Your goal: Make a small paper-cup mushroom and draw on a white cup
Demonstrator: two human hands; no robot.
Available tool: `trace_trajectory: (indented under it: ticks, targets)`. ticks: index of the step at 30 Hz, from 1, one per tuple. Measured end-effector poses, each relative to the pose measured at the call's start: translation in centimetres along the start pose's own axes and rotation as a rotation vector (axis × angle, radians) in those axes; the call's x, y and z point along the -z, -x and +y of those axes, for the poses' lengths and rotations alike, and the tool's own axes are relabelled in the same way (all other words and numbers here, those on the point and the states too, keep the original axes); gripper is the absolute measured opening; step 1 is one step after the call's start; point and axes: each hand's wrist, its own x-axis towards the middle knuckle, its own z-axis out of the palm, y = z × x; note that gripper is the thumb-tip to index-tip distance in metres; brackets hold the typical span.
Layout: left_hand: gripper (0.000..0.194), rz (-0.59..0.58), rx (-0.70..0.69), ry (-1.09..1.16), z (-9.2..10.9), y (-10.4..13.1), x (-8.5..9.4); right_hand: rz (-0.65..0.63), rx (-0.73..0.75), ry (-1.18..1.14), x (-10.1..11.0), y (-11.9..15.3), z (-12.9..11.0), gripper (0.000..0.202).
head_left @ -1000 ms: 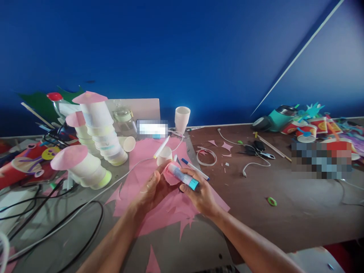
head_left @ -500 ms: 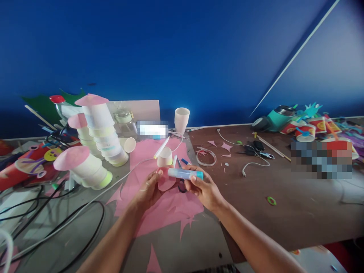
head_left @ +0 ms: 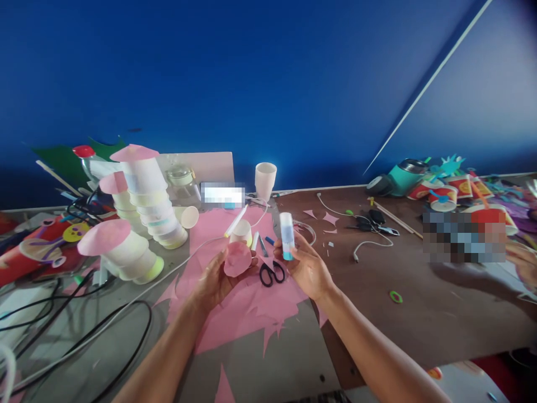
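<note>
In my left hand (head_left: 216, 280) is a small round pink paper disc (head_left: 237, 259), gripped at its edge. My right hand (head_left: 310, 271) grips a glue stick (head_left: 287, 235) upright by its blue end, the white end pointing up. Black-handled scissors (head_left: 272, 273) lie between my hands on a large pink paper sheet (head_left: 226, 330). Just beyond the disc stands a paper cup (head_left: 241, 230), partly hidden. A marker (head_left: 235, 221) lies beside that cup.
Stacked white cups with pink paper tops (head_left: 146, 190) stand at the left, above tangled cables (head_left: 138, 336). A white cup (head_left: 265, 180) stands by the blue wall. Red cups (head_left: 442, 196) and a teal bottle (head_left: 406, 176) are at the right, near another person's hand (head_left: 524, 260).
My right hand has turned the glue stick from lying flat to upright and moved away from the disc. The scissors are now uncovered. Another person's hand has appeared at far right.
</note>
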Motion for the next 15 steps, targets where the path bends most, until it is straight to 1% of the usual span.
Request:
trace_trajectory:
  ticks: [2, 5, 7, 9, 12, 15]
  targets:
    - [0.047, -0.005, -0.007, 0.010, 0.0, 0.0, 0.0, 0.001, 0.019, 0.050, 0.2, -0.2, 0.2, 0.038]
    - [0.045, -0.011, -0.010, 0.022, 0.1, 0.1, 0.0, -0.005, 0.002, 0.091, 0.6, -0.6, 0.7, 0.040]
    - [0.042, -0.022, -0.001, 0.019, 0.2, 0.2, 0.0, 0.015, 0.039, 0.117, 1.0, -1.0, 1.0, 0.040]
    - [0.042, -0.045, 0.010, 0.006, 0.3, 0.2, -0.1, 0.072, 0.132, 0.190, 1.4, -1.3, 1.4, 0.039]
    - [0.045, -0.066, 0.009, -0.015, 0.5, 0.3, -0.1, 0.202, 0.286, 0.456, 2.5, -1.9, 1.9, 0.039]
    - [0.035, -0.015, -0.043, -0.072, 0.5, 0.6, -0.5, 0.338, 0.362, 0.723, 4.0, -2.8, 2.6, 0.035]
